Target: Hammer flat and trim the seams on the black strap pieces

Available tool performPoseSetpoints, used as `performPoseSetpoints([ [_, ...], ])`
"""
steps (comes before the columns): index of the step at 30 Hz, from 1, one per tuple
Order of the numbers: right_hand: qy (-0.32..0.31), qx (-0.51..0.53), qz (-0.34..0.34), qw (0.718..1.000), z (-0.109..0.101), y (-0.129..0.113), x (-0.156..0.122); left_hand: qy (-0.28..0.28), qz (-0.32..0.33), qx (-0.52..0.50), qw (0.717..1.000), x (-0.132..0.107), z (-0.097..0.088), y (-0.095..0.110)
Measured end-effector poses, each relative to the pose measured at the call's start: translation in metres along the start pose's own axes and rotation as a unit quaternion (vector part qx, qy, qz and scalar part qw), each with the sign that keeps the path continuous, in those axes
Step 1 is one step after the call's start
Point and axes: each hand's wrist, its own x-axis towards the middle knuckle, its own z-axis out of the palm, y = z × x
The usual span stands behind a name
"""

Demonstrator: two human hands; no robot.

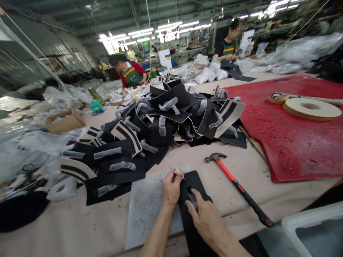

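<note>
A black panel (192,178) lies lengthwise in front of me, partly over a grey speckled board (144,203). My left hand (171,191) is closed at the panel's left edge near its far end. Something small and whitish (178,172) shows at its fingertips; I cannot make out what it is. With thumb and fingers, my right hand (207,216) grips the plastic-wrapped handle (193,200) on the panel. To the right, a claw hammer (234,182) with a red and black handle rests on the table.
A heap of black panels (171,121) with wrapped handles and beige striped undersides covers the table's middle. At right lie a red sheet (294,142) and a tape roll (312,108). Plastic bags (34,142) and a cardboard box (65,120) are left. Two co-workers (132,74) work across the table.
</note>
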Motion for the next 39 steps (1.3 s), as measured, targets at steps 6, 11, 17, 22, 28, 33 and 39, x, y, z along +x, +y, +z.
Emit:
performPoseSetpoints([
  [6,-0.018,0.073,0.006,0.997,-0.001,0.005,0.006,-0.013,0.04,0.078,0.996,-0.01,-0.002,0.001],
  [11,-0.028,0.089,0.002,0.996,0.002,0.008,0.009,-0.01,0.049,0.09,0.995,-0.01,0.004,0.001],
  [17,-0.024,0.086,-0.008,0.996,0.002,0.008,0.007,-0.01,0.062,0.11,0.992,-0.01,0.006,0.0],
  [22,-0.023,0.083,-0.012,0.996,-0.001,0.008,0.005,0.001,0.075,0.133,0.988,-0.011,0.007,0.0],
  [28,-0.01,0.089,-0.025,0.996,0.002,0.011,0.004,-0.001,0.072,0.126,0.989,-0.01,0.007,0.002],
  [33,-0.002,0.107,-0.025,0.994,0.002,0.013,0.003,0.005,0.066,0.113,0.991,-0.011,0.007,0.0],
  [39,-0.01,0.103,-0.02,0.994,0.001,0.01,0.004,0.001,0.069,0.119,0.99,-0.011,0.006,-0.005],
])
